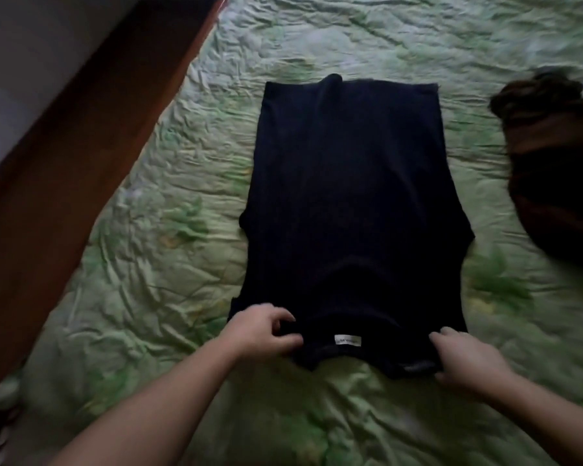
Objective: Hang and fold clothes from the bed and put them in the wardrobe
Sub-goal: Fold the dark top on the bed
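A dark navy shirt [347, 203] lies flat on the green bedspread [169, 183], its sides folded in so it forms a long rectangle. The collar end with a white label [347, 341] points toward me. My left hand [266, 331] pinches the shirt's near left shoulder. At the near right shoulder, my right hand [465, 358] grips the fabric edge with curled fingers.
A crumpled dark brown garment [552, 163] lies on the bed to the right of the shirt. The wooden bed frame [64, 156] runs diagonally along the left, with the floor beyond it.
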The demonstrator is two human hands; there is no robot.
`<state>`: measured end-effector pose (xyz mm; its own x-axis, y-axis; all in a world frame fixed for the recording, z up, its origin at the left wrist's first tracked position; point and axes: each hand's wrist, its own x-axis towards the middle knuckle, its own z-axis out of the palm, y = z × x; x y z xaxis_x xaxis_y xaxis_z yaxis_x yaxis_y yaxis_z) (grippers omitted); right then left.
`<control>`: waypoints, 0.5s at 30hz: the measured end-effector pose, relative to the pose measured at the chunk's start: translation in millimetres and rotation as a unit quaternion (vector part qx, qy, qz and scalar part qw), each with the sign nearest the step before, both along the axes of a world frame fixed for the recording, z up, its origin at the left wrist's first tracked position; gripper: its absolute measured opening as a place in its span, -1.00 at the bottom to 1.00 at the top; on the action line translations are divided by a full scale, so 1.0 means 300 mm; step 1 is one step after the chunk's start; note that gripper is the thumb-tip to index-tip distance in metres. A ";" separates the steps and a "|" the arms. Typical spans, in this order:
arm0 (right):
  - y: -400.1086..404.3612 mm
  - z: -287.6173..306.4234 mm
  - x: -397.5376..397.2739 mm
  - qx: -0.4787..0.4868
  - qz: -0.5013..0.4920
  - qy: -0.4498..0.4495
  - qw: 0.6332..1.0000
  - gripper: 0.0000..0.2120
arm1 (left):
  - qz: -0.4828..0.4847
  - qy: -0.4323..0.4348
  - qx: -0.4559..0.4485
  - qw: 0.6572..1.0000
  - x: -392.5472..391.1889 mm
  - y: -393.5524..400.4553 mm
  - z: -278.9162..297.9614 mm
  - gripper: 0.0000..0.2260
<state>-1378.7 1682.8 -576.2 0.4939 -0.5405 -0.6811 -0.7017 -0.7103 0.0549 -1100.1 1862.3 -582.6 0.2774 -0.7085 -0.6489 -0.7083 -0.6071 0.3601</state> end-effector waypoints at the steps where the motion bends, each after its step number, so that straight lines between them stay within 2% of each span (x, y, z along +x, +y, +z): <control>1: 0.004 -0.012 -0.017 0.009 -0.063 -0.029 0.998 -0.65 | 0.072 -0.041 -0.061 0.995 0.016 0.018 -0.018 -0.61; 2: 0.011 -0.018 -0.030 0.004 -0.122 -0.058 0.991 -0.60 | 0.141 -0.096 -0.093 0.981 0.031 0.034 -0.034 -0.64; 4: 0.022 -0.031 -0.053 -0.027 -0.215 -0.098 0.971 -0.48 | 0.257 -0.150 -0.073 0.952 0.058 0.053 -0.058 -0.60; 7: 0.025 -0.063 -0.070 -0.028 -0.324 -0.143 0.935 -0.32 | 0.378 -0.081 -0.040 0.921 0.096 0.053 -0.076 -0.54; 9: 0.009 -0.089 -0.059 0.001 -0.426 -0.232 0.875 -0.36 | 0.422 -0.023 -0.046 0.905 0.122 0.053 -0.078 -0.57; 12: -0.020 -0.110 -0.037 0.061 -0.596 -0.342 0.724 -0.57 | 0.412 0.053 -0.040 0.909 0.141 0.074 -0.070 -0.66; 13: -0.025 -0.114 -0.035 0.069 -0.630 -0.353 0.689 -0.66 | 0.402 0.067 -0.043 0.912 0.144 0.084 -0.068 -0.71; 14: -0.024 -0.116 -0.038 0.068 -0.643 -0.349 0.679 -0.72 | 0.394 0.072 -0.052 0.915 0.145 0.096 -0.064 -0.74; 15: -0.022 -0.119 -0.047 0.061 -0.643 -0.333 0.687 -0.71 | 0.388 0.067 -0.060 0.917 0.148 0.111 -0.062 -0.76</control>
